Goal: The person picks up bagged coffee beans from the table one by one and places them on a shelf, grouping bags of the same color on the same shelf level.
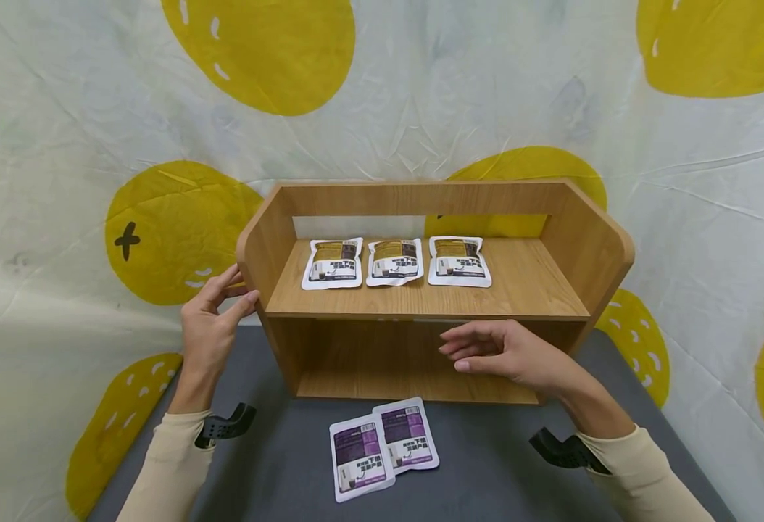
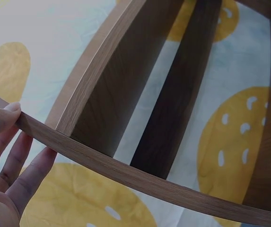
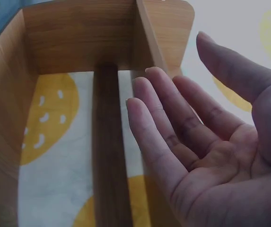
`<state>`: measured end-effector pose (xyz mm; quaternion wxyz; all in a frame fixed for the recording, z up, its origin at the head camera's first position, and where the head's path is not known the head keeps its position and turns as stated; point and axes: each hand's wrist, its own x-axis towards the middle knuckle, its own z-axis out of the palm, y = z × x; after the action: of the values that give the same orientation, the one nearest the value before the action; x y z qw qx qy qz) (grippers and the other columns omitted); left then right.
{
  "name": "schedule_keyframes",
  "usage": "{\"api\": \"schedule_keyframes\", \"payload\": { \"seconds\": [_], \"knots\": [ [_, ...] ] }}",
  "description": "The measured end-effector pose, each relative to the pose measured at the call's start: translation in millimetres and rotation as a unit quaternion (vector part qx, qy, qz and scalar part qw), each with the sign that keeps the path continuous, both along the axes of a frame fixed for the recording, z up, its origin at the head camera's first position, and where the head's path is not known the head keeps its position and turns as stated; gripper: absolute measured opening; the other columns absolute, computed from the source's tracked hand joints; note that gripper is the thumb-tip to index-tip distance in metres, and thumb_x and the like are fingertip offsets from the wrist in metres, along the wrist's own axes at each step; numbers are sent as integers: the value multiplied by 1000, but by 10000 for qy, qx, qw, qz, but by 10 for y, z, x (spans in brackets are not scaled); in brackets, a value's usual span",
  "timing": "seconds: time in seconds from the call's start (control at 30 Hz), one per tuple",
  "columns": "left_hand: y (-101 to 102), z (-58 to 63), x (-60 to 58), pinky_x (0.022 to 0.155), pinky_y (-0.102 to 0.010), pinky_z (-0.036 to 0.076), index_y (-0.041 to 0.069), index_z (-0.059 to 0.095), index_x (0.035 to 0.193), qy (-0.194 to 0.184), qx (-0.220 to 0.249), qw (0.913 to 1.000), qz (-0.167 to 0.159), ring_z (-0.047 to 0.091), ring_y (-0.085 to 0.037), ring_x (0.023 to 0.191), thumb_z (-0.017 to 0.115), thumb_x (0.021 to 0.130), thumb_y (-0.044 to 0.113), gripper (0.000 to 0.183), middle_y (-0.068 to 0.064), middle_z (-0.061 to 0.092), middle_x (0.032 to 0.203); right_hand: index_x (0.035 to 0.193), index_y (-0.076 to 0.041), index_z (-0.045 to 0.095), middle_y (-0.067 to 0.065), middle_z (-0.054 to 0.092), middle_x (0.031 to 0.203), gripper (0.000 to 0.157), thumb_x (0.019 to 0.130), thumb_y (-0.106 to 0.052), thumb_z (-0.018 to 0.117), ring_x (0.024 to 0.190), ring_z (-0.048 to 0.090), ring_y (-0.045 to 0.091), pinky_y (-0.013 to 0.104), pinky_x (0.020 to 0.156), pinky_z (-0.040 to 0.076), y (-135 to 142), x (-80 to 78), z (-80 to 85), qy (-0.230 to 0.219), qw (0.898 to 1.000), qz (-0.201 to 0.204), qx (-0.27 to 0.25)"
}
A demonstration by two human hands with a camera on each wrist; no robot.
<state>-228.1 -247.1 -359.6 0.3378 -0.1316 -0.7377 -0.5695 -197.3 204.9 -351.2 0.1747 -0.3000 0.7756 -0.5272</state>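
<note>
A two-tier wooden shelf point(image 1: 421, 317) stands on the table. My left hand point(image 1: 215, 326) holds the front edge of its left side panel point(image 2: 126, 172), with the thumb on the edge and the fingers along the outside. Relaxed and holding nothing, my right hand point(image 1: 512, 353) hovers in front of the lower compartment, fingers extended in the right wrist view. Three white pouches with yellow-brown and black labels lie in a row on the upper board: a left one point(image 1: 333, 263), a middle one point(image 1: 395, 262) and a right one point(image 1: 459, 261).
Two white pouches with purple labels lie on the dark grey tabletop point(image 1: 277, 464) before the shelf; the left one point(image 1: 361, 457) overlaps the right one point(image 1: 411, 433). Behind the shelf hangs a pale sheet point(image 1: 408, 138) with large yellow shapes.
</note>
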Motion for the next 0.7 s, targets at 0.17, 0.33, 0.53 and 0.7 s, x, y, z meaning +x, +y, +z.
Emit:
{"api": "schedule_keyframes", "payload": {
  "seconds": [0.17,0.33,0.53,0.7],
  "knots": [
    [1,-2,3,76,-21,61,18,66,138,-15,30,10000,-2,69,-14,100,76,89,-1,53,-2,68,119,136,-3,61,15,67,131,42,97,-16,70,117,66,24,26,95,57,-37,1,-136,-184,9998,7,-26],
    [1,-10,7,75,-21,61,18,66,138,-10,31,10000,6,69,-13,99,75,89,-2,54,-2,68,119,134,-1,62,18,67,128,42,97,-18,71,116,65,31,25,93,57,-90,15,-326,-343,9994,-98,8],
    [1,-10,-2,75,-21,61,16,66,138,43,18,10000,-12,70,-13,99,75,89,-4,54,-2,69,121,137,4,58,24,65,128,49,96,-18,72,113,66,30,23,90,58,-170,19,-633,-681,9971,-350,-13],
    [2,-4,-5,74,-21,61,16,66,137,78,13,10000,-10,70,-13,98,75,88,-5,54,-1,69,120,142,0,55,14,69,122,54,96,-22,73,109,68,26,28,92,57,-221,23,-840,-873,9940,-658,44]
  ]
}}
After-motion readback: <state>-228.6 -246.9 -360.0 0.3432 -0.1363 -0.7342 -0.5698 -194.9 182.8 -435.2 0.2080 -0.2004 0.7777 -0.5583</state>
